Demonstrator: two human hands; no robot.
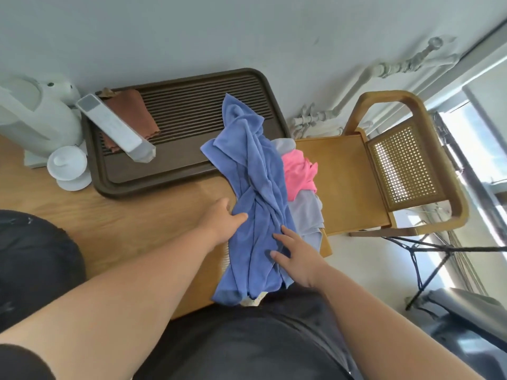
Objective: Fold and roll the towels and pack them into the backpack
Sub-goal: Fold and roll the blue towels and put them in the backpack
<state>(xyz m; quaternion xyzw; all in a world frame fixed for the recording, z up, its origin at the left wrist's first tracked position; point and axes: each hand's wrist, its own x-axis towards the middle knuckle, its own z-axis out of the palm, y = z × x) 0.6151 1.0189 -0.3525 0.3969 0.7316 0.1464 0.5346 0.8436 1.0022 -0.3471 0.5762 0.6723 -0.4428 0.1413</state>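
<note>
– Wooden table [137,229] against a pale wall. Where's the towel?
– At the table's right end. That blue towel [255,187] lies crumpled lengthwise, with its far tip over the brown tray [170,165] and its near end hanging off the table edge.
– Hands?
– The left hand [223,218] pinches the towel's left edge, thumb on top. The right hand [296,256] lies flat on the cloth, fingers straight and spread, gripping nothing.
– Beside it?
– A pink towel [297,171] and a pale grey towel [307,212] are bunched together, partly under the blue one's right side.
– Farther out?
– A rust cloth [129,111] and a long white box [115,127] lie on the tray. A white lidded cup [68,165] and a kettle [35,116] stand left of it. A cane-backed chair [406,165] is past the table's right end.
</note>
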